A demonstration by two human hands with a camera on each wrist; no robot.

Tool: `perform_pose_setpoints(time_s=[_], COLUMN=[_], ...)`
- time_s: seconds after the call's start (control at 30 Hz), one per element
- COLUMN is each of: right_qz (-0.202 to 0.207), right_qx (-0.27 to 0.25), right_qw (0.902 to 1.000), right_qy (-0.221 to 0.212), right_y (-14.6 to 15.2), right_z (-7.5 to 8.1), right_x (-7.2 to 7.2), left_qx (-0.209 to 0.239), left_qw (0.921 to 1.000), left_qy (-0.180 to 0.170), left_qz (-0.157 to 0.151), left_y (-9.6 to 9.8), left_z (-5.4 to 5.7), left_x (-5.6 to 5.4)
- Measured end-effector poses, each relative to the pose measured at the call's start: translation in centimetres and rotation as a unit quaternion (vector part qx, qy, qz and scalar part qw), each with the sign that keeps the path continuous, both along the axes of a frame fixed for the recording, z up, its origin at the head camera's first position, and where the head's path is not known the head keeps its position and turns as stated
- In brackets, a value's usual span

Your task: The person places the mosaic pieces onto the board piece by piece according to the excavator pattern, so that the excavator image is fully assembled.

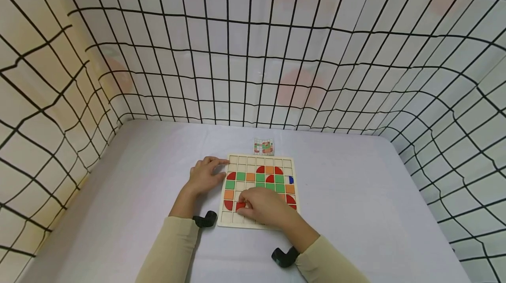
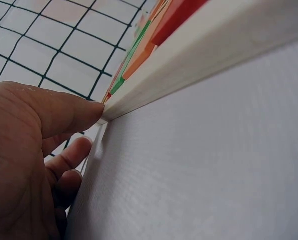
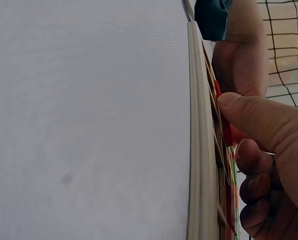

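A pale wooden grid board (image 1: 238, 160) lies on the table, its cells partly filled with red quarter-round, green square and orange square tiles. My left hand (image 1: 204, 175) rests at the board's left edge, thumb and index finger touching it; in the left wrist view the thumb (image 2: 71, 112) meets the board's side. Over the lower left cells, my right hand (image 1: 264, 206) pinches a red tile (image 1: 240, 206) between thumb and fingers. The right wrist view shows the thumb on this red tile (image 3: 226, 127) at the board's surface. Some lower cells are hidden under the right hand.
A small patterned card (image 1: 263, 146) lies just behind the board. One blue piece (image 1: 290, 180) sits at the board's right side. Black wire mesh (image 1: 249, 50) stands around the back and sides of the white-covered table (image 1: 348, 204). Each wrist wears a black camera (image 1: 285, 257).
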State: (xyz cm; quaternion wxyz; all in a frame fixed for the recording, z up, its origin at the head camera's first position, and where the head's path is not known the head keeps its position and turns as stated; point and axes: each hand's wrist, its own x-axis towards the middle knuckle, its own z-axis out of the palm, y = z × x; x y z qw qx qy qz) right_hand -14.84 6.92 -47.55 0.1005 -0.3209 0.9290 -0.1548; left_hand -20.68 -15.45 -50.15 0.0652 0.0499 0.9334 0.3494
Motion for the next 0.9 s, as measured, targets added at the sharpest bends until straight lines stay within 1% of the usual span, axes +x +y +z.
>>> perform_pose_setpoints(time_s=[0.2,0.67,0.77,0.9], right_qz=[-0.002,-0.010,-0.024,-0.060], right_qx=[-0.004,-0.006,-0.014,-0.021], right_qw=[1.0000,0.9999,0.9995,0.9977], right_qy=[0.002,0.001,-0.012,-0.026], right_y=[-0.4,-0.8,-0.5,0.9], right_z=[0.0,-0.5,-0.4,-0.2], right_x=[-0.3,-0.4,-0.4,-0.6], left_qx=[0.003,0.000,0.001,0.000], left_qw=[1.0000,1.0000,1.0000,0.9999], left_qy=[0.001,-0.002,-0.004,-0.009], left_qz=[0.001,0.002,0.002,0.007], left_y=[-0.1,-0.4,-0.4,-0.3], left_z=[0.2,-0.1,-0.1,-0.2], left_x=[0.1,0.1,0.1,0.0])
